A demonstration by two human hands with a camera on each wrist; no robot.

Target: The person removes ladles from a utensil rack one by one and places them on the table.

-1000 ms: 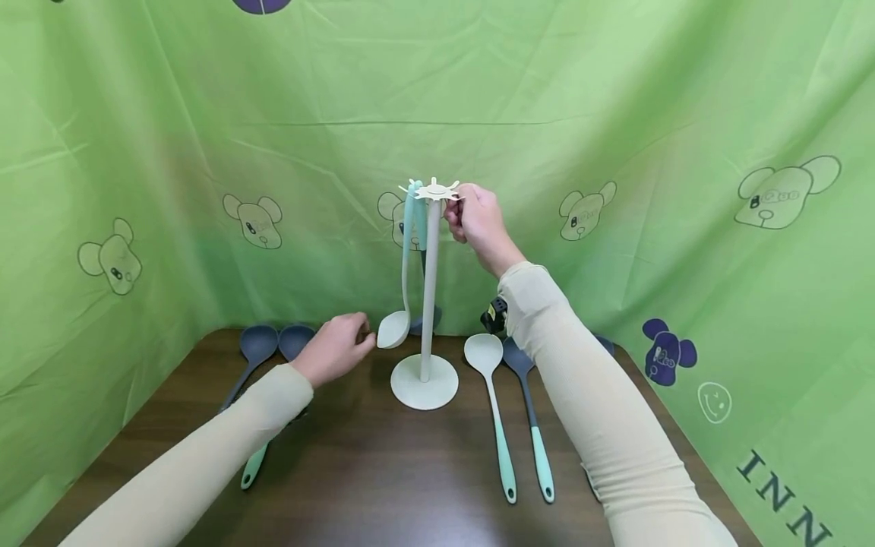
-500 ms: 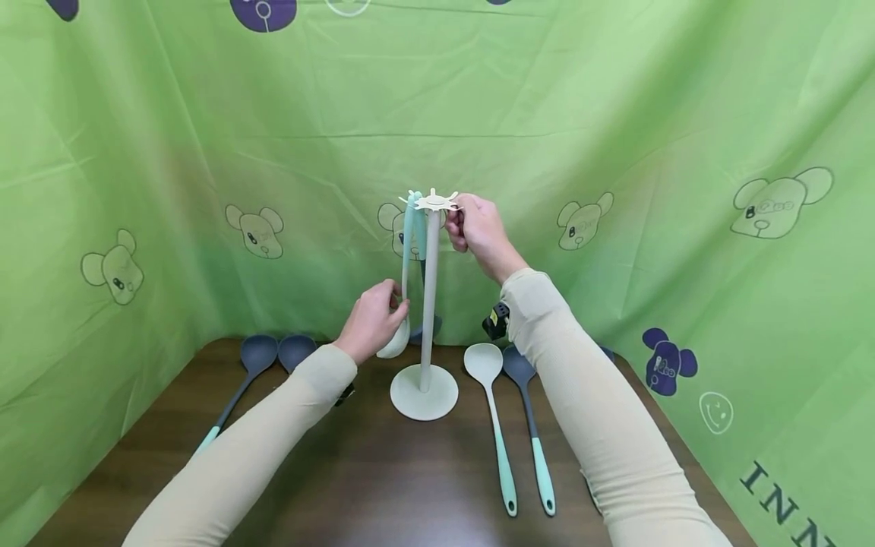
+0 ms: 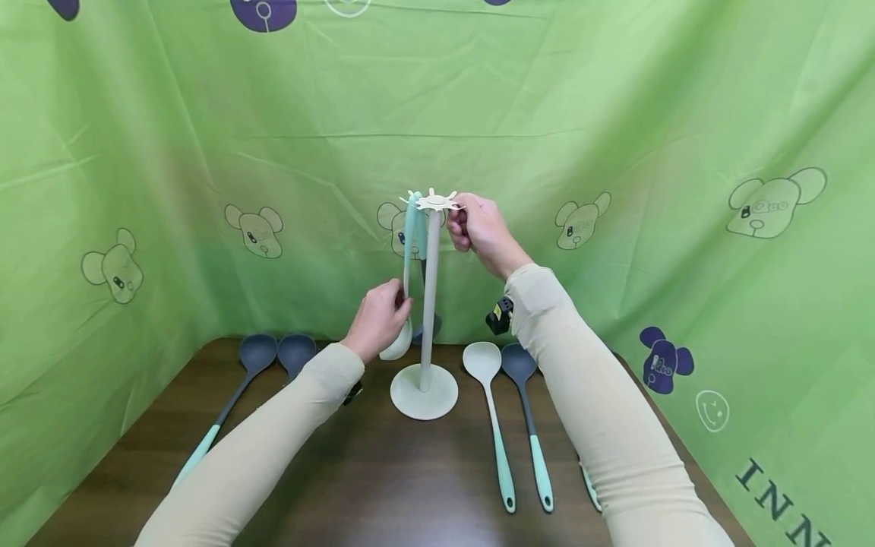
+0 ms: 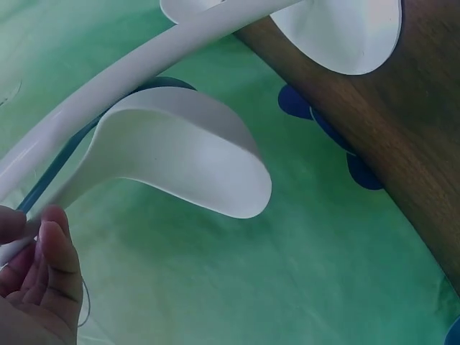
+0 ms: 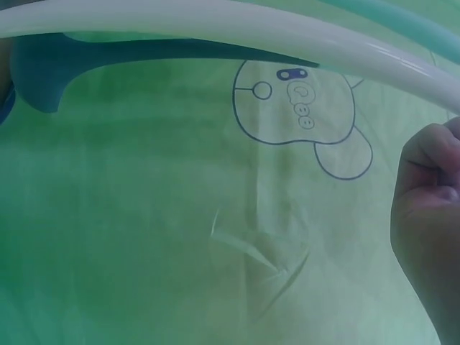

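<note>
A white utensil stand [image 3: 429,311] with a round base and a ring of hooks on top stands at the back of the table. From its left side hangs a white ladle [image 4: 187,154] with a mint handle end. My left hand [image 3: 376,319] pinches the ladle's white stem just above the bowl, fingertips and thumb meeting on it in the left wrist view. Behind it hangs a dark blue utensil [image 5: 50,68] with a mint handle. My right hand [image 3: 484,232] is raised, its curled fingers gripping a hook at the right of the stand's top.
On the wooden table [image 3: 410,486], a white ladle [image 3: 482,361] and a dark blue one [image 3: 519,365] lie right of the base, with another mint handle [image 3: 591,486] partly under the right sleeve. Two dark blue ladles [image 3: 258,352] lie left. A green curtain [image 3: 328,167] surrounds the table.
My left hand has moved up and right from beside the hanging ladle's bowl and taken hold of its stem. My right hand stays at the stand's top.
</note>
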